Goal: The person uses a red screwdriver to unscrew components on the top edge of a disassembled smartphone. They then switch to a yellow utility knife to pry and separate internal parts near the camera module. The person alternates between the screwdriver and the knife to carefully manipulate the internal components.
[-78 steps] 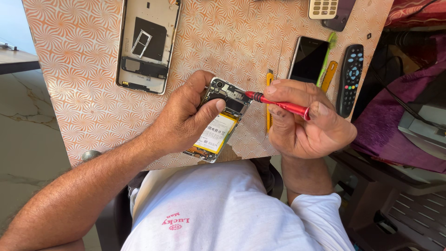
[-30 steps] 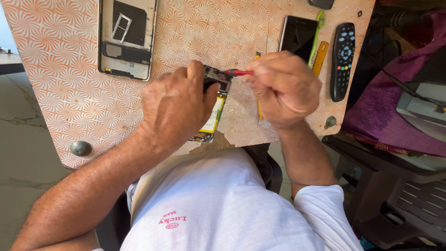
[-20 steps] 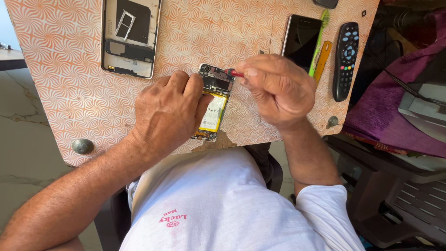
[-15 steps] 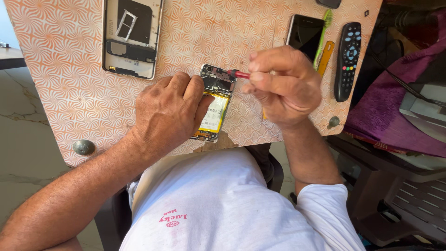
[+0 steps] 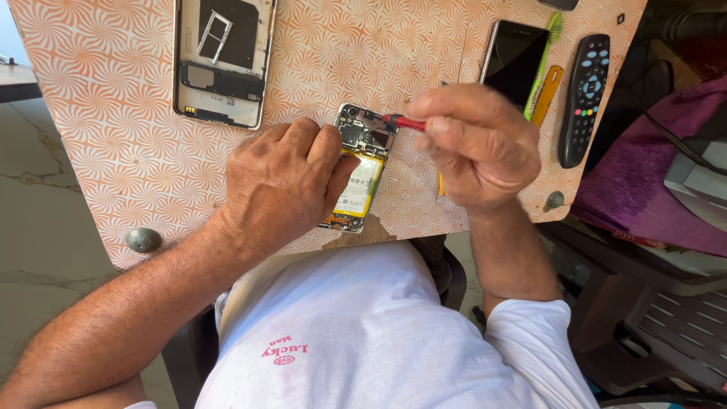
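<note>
An opened phone with its back off lies on the orange patterned board, showing a circuit board at the top and a yellow battery below. My left hand lies over its left side and pins it down. My right hand grips a red-handled screwdriver, whose tip touches the upper right of the circuit board.
A removed phone back frame lies at the upper left of the board. A dark-screened phone, a green and an orange tool and a black remote lie at the right. Purple cloth and plastic furniture stand further right.
My right hand turned the screwdriver from across the phone's top to its upper right corner. My left hand shifted down, uncovering the circuit board. The view moved slightly.
</note>
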